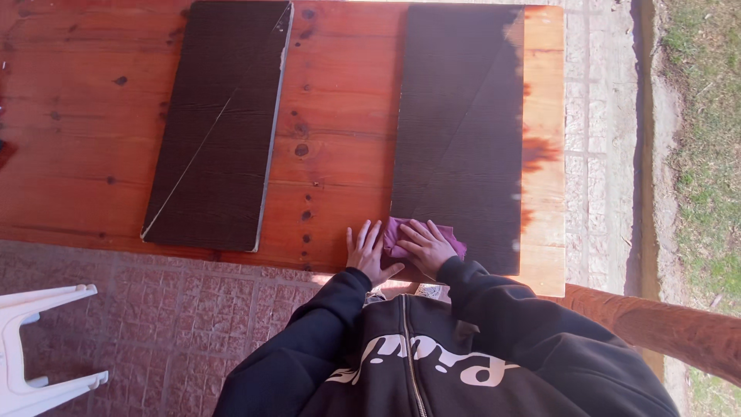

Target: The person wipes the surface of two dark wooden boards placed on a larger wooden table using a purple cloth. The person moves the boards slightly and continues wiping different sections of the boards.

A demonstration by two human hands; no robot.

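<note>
My right hand [424, 245] presses flat on a purple cloth [457, 245] at the near left corner of a dark brown wooden board [463, 131]. Just left of it, my left hand [366, 252] rests flat on the reddish wooden table [340, 139], fingers spread, touching the cloth's left edge. The board lies on the right side of the table. A second, narrower dark board [220, 123] lies slightly tilted on the table's left half, well away from both hands.
A white plastic stool [31, 347] lies on the red tiled floor at the lower left. A brown wooden rail [664, 332] runs at the lower right. Pale paving and grass [702, 154] lie beyond the table's right edge.
</note>
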